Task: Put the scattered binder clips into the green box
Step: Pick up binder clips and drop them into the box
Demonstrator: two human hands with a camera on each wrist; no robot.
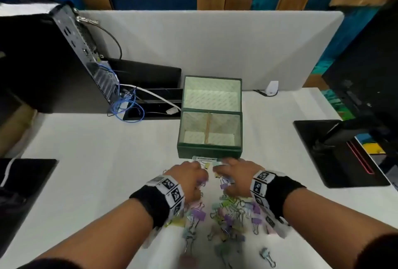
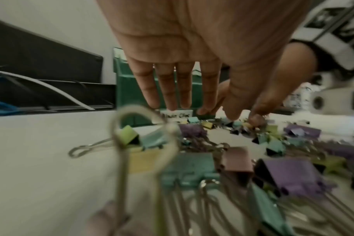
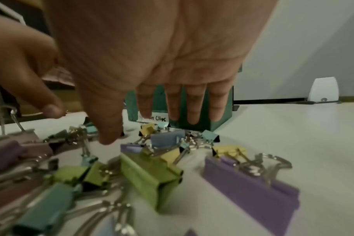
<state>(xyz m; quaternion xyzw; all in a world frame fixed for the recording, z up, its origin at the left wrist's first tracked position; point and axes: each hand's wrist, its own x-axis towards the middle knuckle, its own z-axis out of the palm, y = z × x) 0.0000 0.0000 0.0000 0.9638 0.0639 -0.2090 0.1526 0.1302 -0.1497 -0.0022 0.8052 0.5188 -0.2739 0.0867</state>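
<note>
The green box (image 1: 210,153) stands open on the white table, its lid folded back and its inside empty apart from a divider. Several pastel binder clips (image 1: 228,217) lie scattered in front of it and under my wrists. My left hand (image 1: 189,174) and right hand (image 1: 230,174) hover side by side just before the box's front wall, over the far end of the pile. In the left wrist view my left hand (image 2: 200,110) has straight fingers above the clips (image 2: 291,174), holding nothing. The right hand (image 3: 148,118) is likewise spread over the clips (image 3: 150,175), with the box (image 3: 218,115) behind it.
A computer tower (image 1: 43,60) and a black cable tray (image 1: 150,101) with blue cables stand at the back left. A grey divider panel (image 1: 215,42) closes the table's rear. A monitor base (image 1: 336,150) sits to the right, a small white device (image 1: 272,88) behind the box.
</note>
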